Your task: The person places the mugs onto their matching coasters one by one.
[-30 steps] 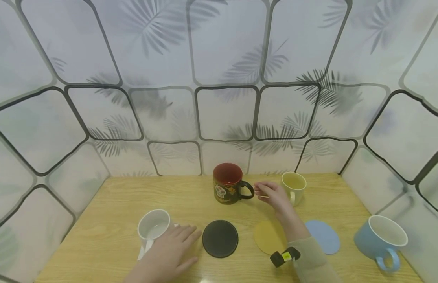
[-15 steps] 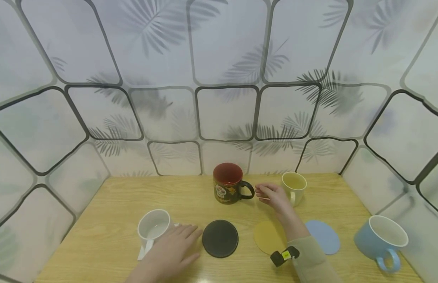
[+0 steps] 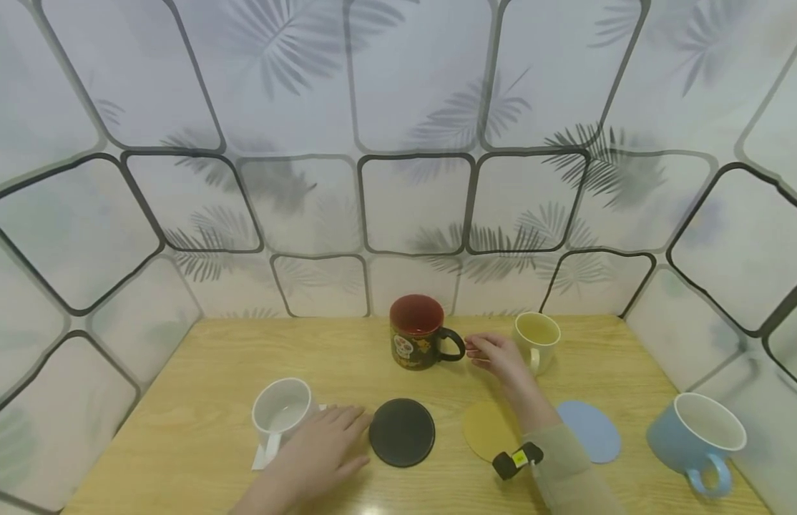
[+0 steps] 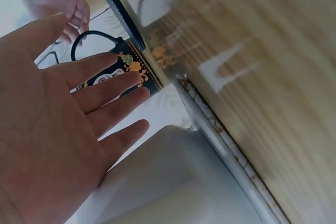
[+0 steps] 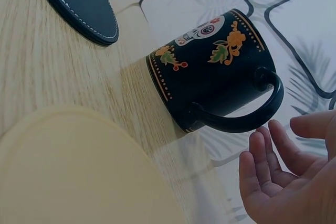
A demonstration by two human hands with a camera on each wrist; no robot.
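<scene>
Since half a second ago the left hand point(image 3: 321, 445) has edged slightly closer to the black coaster point(image 3: 401, 433), while the right hand point(image 3: 498, 355) has kept its place beside the dark mug point(image 3: 416, 349). Beyond the black coaster and a little to its right, this mug stands upright on the worktop point(image 3: 347, 350), long axis vertical, mouth up, with its handle point(image 3: 461, 345) pointing right, toward the right hand. Those fingertips are just beside the handle; whether they touch cannot be told. Right wrist footage shows that hand's grip apart, thumb and fingers holding nothing, plus the mug's painted skull point(image 5: 202, 30) and flowers close up and the coaster's pale stitching; only the head view shows the red interior. From the left wrist, the left hand's palm shows, its grip apart too, fingers spread; it lies left of the black coaster, near the white mug point(image 3: 279, 408) on its white coaster point(image 3: 258, 458). Just right of the black coaster is a yellow coaster point(image 3: 489, 433), then a blue coaster point(image 3: 592, 433); a blue mug point(image 3: 678, 436), seen only from the head, stands farthest right of it. The yellow cup point(image 3: 536, 336) stands beyond it to the right.
</scene>
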